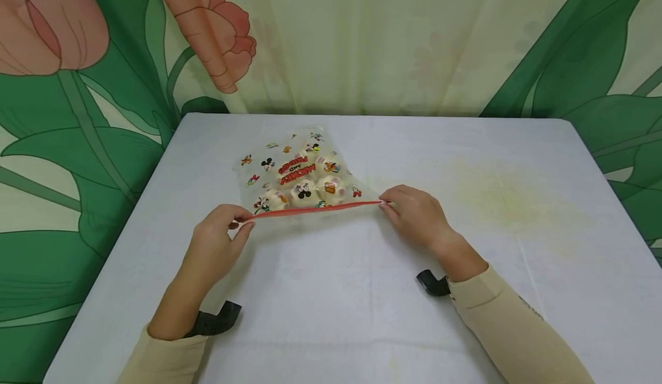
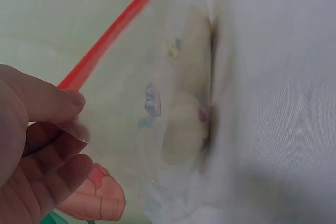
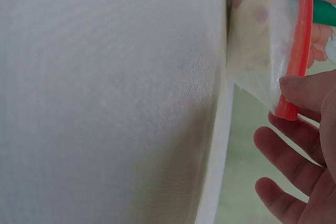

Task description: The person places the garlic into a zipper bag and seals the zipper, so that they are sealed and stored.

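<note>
A clear zip bag [image 1: 258, 180] printed with cartoon figures lies on the white table, its red zip edge [image 1: 315, 208] toward me and lifted. Several pale, rounded pieces [image 1: 331, 185] with pinkish marks show through the plastic; their kind is unclear. My left hand [image 1: 219, 240] pinches the left end of the red edge between thumb and forefinger. At the opposite end my right hand [image 1: 419, 214] pinches the red edge the same way. In the right wrist view the other fingers [image 3: 286, 156] of that hand are spread away from the bag. The red strip [image 2: 118, 27] stretches taut between both hands.
A white cloth covers the table [image 1: 331, 315]. Behind it hangs a curtain [image 1: 362, 39] with large printed flowers and green leaves. Black wrist-worn devices [image 1: 219, 318] stick out from both sleeves.
</note>
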Available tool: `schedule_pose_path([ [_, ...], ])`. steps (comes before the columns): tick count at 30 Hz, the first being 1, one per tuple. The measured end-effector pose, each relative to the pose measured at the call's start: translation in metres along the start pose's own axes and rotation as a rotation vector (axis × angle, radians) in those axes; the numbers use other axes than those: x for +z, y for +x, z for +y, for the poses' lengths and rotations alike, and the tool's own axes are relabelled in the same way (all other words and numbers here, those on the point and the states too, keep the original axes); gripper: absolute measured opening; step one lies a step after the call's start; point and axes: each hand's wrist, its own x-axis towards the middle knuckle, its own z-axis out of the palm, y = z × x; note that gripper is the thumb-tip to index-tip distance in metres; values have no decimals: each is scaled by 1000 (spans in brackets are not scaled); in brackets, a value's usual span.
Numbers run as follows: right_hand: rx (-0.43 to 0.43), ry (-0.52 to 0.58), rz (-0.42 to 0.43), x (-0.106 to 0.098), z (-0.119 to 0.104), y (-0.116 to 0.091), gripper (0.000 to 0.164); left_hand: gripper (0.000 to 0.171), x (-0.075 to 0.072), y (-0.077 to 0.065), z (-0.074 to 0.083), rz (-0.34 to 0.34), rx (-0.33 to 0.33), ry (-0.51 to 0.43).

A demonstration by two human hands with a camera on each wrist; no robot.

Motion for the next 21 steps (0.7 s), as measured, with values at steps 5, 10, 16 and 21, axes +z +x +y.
schedule_pose_path([
  [5,1,37,-1,1,0,-3,15,21,1,-7,5,-57,49,-20],
  [10,-11,28,2,1,-1,-3,14,20,3,-14,10,-120,26,-34],
  [16,11,70,-29,-3,1,-4,18,24,4,-21,17,-198,-22,-43],
  [21,61,145,-55,-6,4,-7,23,18,4,-22,21,-298,-88,-29],
])
